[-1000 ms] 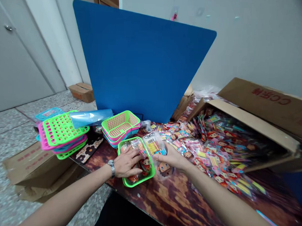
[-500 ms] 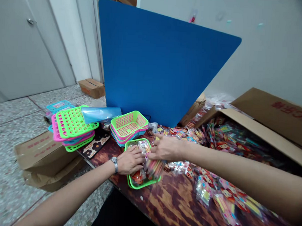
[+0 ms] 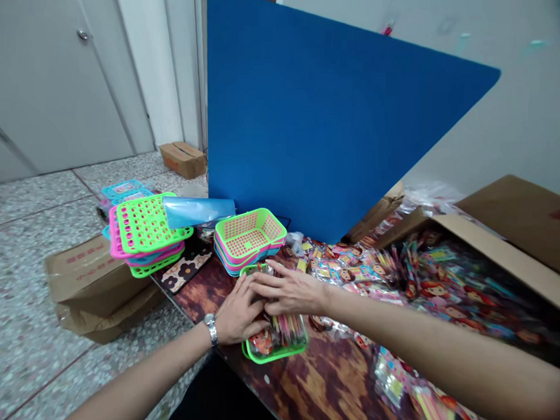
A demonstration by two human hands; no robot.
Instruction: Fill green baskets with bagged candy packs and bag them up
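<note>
A green plastic basket sits near the table's front edge, filled with clear cartoon-printed packets. My left hand, with a watch on the wrist, rests on the basket's left side, fingers partly curled over the packets. My right hand lies flat on top of the packets with its fingers stretched out towards the left, overlapping my left hand's fingertips. Neither hand lifts anything.
A stack of nested baskets stands just behind. Basket lids are piled at the left with a blue plastic roll. An upright blue board, an open carton spilling packets, and floor boxes surround the wooden table.
My right hand brought a packet from the right into the green basket and now lies flat on top of it. My left hand stayed at the basket. The view shifted left.
</note>
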